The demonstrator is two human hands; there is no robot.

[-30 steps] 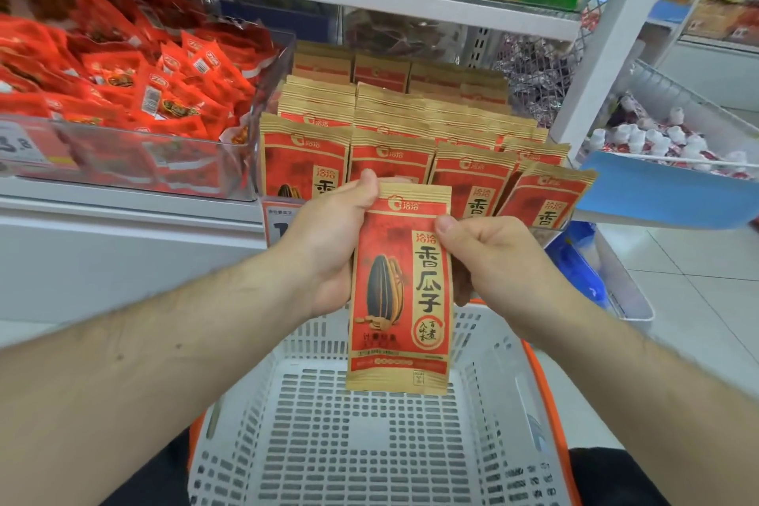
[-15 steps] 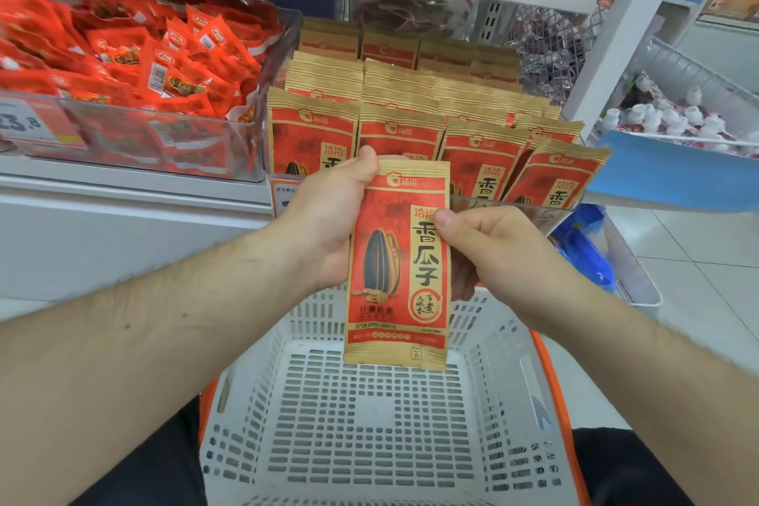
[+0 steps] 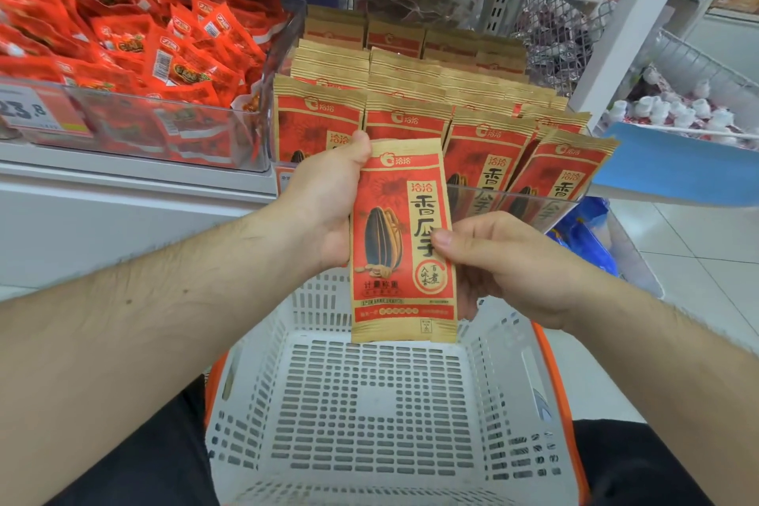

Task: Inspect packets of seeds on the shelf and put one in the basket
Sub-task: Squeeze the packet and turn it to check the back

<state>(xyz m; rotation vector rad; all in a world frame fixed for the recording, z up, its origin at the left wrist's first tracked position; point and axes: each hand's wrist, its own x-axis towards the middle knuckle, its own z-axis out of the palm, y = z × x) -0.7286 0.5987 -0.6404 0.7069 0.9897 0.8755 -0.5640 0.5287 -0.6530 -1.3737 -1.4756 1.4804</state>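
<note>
**Both hands hold one seed packet upright above the basket**

The left hand (image 3: 328, 197) grips the upper left edge of a red and tan paper packet printed with a black sunflower seed (image 3: 404, 242); its thumb lies on the packet's top corner and its fingers are hidden behind it. The right hand (image 3: 505, 263) pinches the packet's right edge about halfway down, thumb on the printed front, fingers curled behind. Between the two grips the packet hangs upright, face toward the camera, its lower edge free.

Directly below it sits a white perforated plastic basket with an orange rim (image 3: 550, 374); the packet is above the basket's far wall and does not touch it.

Behind the hands, rows of matching red and tan seed packets (image 3: 484, 140) stand upright on the white shelf (image 3: 123, 181), held back by a clear plastic front lip (image 3: 513, 201). To the left, a clear bin of small red snack pouches (image 3: 172, 62) carries a price tag (image 3: 28, 109). To the right stands a wire rack of small white bottles (image 3: 677, 111).
</note>
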